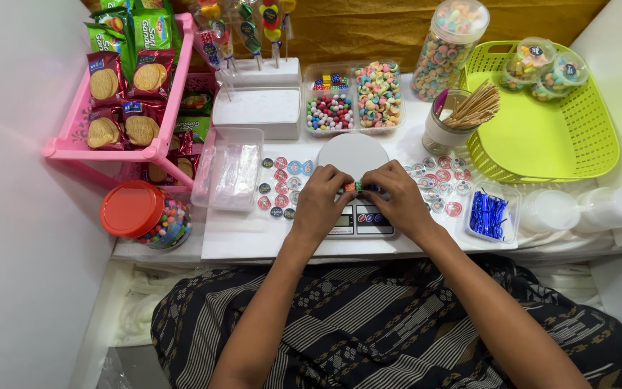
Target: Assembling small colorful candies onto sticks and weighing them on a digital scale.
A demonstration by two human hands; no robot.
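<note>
- Left hand (319, 198): over the front of the kitchen scale (355, 189), fingers closed on one end of a small string of coloured beads (355, 186).
- Right hand (397, 196): opposite, fingers pinched on the other end of the same string; the two hands nearly touch.
- String of coloured beads: held just above the scale, between its round white plate and its display.
- Kitchen scale: white, at the middle of the white tabletop (239, 241).
- Round stickers (282, 186): in rows to the left of the scale; more lie to its right.
- Clear tray of blue twist ties (489, 215): right of the right hand.
- Divided box of coloured sweets (354, 97): behind the scale.
- Cup of wooden skewers (455, 119): beside the box, touching the green basket (541, 137).
- Jar with an orange lid (145, 215): at the left edge, lying on its side.
- Pink rack of biscuit packets (120, 86): far left.
</note>
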